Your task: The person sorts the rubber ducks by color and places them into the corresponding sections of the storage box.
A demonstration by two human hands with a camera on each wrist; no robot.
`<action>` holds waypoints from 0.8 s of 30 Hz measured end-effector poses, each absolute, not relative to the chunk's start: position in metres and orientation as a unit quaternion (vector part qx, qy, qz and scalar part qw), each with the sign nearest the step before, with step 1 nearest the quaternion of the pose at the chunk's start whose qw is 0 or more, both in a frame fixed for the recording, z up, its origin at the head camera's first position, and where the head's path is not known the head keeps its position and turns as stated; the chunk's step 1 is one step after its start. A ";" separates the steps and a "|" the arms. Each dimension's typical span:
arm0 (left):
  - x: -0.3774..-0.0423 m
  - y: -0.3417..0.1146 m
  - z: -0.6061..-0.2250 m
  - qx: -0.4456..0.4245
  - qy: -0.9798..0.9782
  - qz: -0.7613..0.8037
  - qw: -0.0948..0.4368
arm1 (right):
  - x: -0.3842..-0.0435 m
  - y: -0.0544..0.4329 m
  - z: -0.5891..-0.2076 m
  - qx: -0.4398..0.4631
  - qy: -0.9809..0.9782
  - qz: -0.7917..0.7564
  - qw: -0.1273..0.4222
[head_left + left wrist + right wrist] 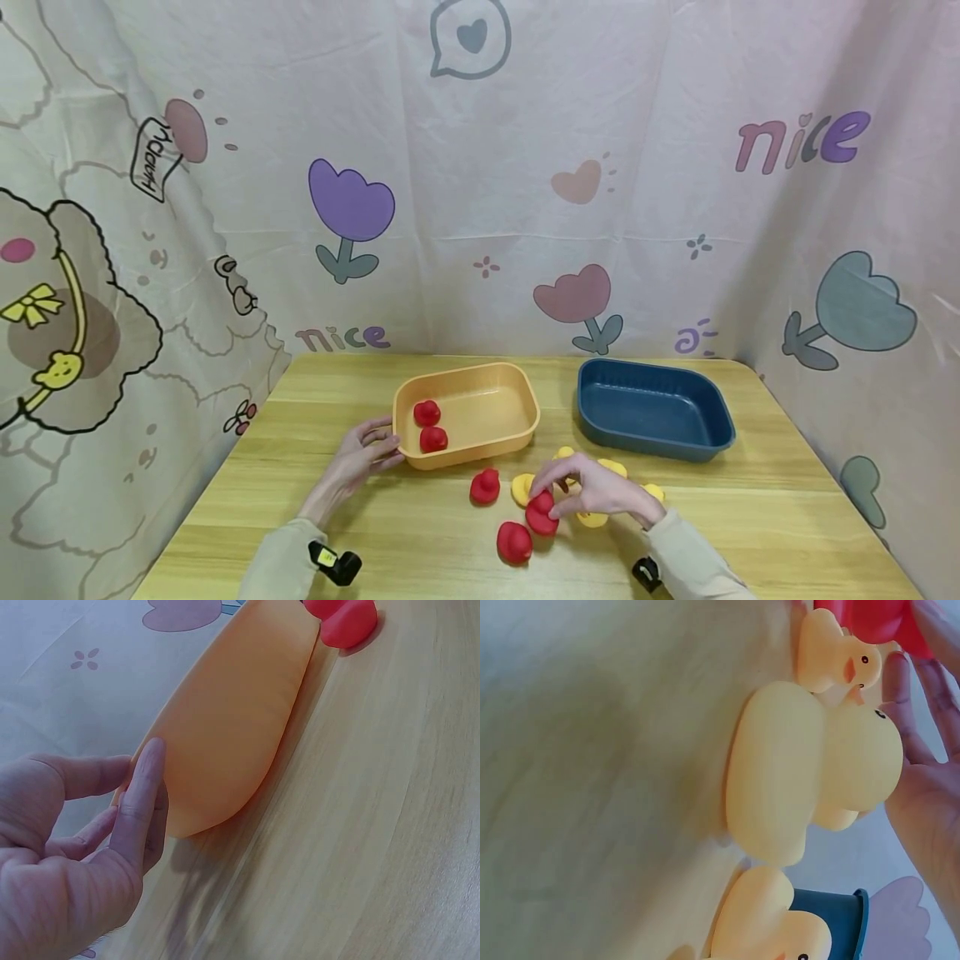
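Observation:
My left hand (360, 458) grips the left end of an orange-yellow plastic bin (480, 457), its thumb and fingers at the rim. Inside that bin, toward the left, sit two red rubber ducks (433, 439). To the right, my right hand (597, 488) pinches another red rubber duck (541, 515) low over the table, which also shows at the top of the right wrist view. Two more red ducks lie close by, one nearer the bin (484, 487) and one toward the front (514, 543). Several yellow rubber ducks (780, 772) are around and under the right hand, partly hidden in the head view.
A dark blue bin (652, 447) stands at the back right of the wooden table (420, 542). Behind the table hangs a printed curtain (480, 167) with flowers and lettering. The orange-yellow bin stands left of the blue one, with a gap between them.

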State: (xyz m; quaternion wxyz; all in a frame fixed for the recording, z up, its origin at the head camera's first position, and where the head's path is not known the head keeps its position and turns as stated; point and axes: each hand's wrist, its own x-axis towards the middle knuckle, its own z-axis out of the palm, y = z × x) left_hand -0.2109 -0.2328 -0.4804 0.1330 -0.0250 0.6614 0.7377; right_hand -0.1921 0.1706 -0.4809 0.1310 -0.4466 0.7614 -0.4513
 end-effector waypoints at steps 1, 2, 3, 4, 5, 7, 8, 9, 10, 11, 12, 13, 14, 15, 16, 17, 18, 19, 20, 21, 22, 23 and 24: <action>-0.211 -0.233 -0.480 -0.024 0.662 0.737 0.134 | -0.193 0.171 -0.481 -0.444 0.758 -0.460 0.127; -0.210 -0.233 -0.480 -0.025 0.661 0.738 0.133 | -0.193 0.170 -0.480 -0.442 0.753 -0.471 0.124; -0.210 -0.233 -0.480 -0.028 0.661 0.738 0.133 | -0.193 0.170 -0.480 -0.442 0.748 -0.481 0.119; -0.210 -0.233 -0.479 -0.028 0.661 0.738 0.133 | -0.194 0.170 -0.480 -0.441 0.741 -0.493 0.116; -0.210 -0.233 -0.479 -0.027 0.661 0.738 0.133 | -0.194 0.169 -0.480 -0.440 0.735 -0.503 0.113; -0.210 -0.233 -0.479 -0.027 0.662 0.737 0.133 | -0.196 0.168 -0.479 -0.439 0.725 -0.520 0.107; -0.210 -0.232 -0.478 -0.026 0.662 0.737 0.133 | -0.196 0.167 -0.478 -0.436 0.722 -0.527 0.105; -0.211 -0.232 -0.479 -0.027 0.661 0.738 0.133 | -0.197 0.167 -0.478 -0.433 0.720 -0.533 0.102; -0.211 -0.232 -0.479 -0.027 0.661 0.738 0.133 | -0.197 0.166 -0.477 -0.430 0.717 -0.540 0.100; -0.210 -0.232 -0.479 -0.026 0.661 0.738 0.134 | -0.197 0.165 -0.477 -0.423 0.715 -0.548 0.099; -0.211 -0.232 -0.479 -0.026 0.662 0.737 0.134 | -0.198 0.164 -0.477 -0.419 0.714 -0.553 0.096; -0.211 -0.232 -0.479 -0.027 0.661 0.738 0.134 | -0.198 0.164 -0.477 -0.415 0.713 -0.558 0.093; -0.211 -0.232 -0.480 -0.025 0.662 0.737 0.134 | -0.198 0.163 -0.476 -0.409 0.714 -0.561 0.088; -0.211 -0.232 -0.480 -0.025 0.661 0.738 0.134 | -0.198 0.162 -0.476 -0.404 0.717 -0.562 0.082; -0.211 -0.233 -0.480 -0.023 0.662 0.737 0.135 | -0.198 0.161 -0.475 -0.397 0.720 -0.564 0.076; -0.211 -0.233 -0.480 -0.023 0.663 0.736 0.135 | -0.198 0.160 -0.474 -0.388 0.725 -0.564 0.070; -0.211 -0.233 -0.480 -0.021 0.663 0.736 0.135 | -0.197 0.159 -0.473 -0.379 0.733 -0.562 0.062; -0.211 -0.232 -0.480 -0.021 0.663 0.736 0.134 | -0.197 0.157 -0.471 -0.369 0.739 -0.561 0.056; -0.211 -0.232 -0.480 -0.020 0.664 0.736 0.134 | -0.197 0.156 -0.469 -0.359 0.744 -0.561 0.051; -0.210 -0.232 -0.480 -0.021 0.664 0.736 0.134 | -0.197 0.155 -0.467 -0.349 0.749 -0.561 0.048; -0.210 -0.232 -0.480 -0.020 0.664 0.736 0.133 | -0.198 0.153 -0.466 -0.342 0.752 -0.563 0.044; -0.210 -0.232 -0.480 -0.022 0.663 0.737 0.131 | -0.198 0.152 -0.464 -0.336 0.753 -0.565 0.042; -0.210 -0.231 -0.480 -0.021 0.663 0.737 0.130 | -0.199 0.150 -0.463 -0.333 0.753 -0.567 0.040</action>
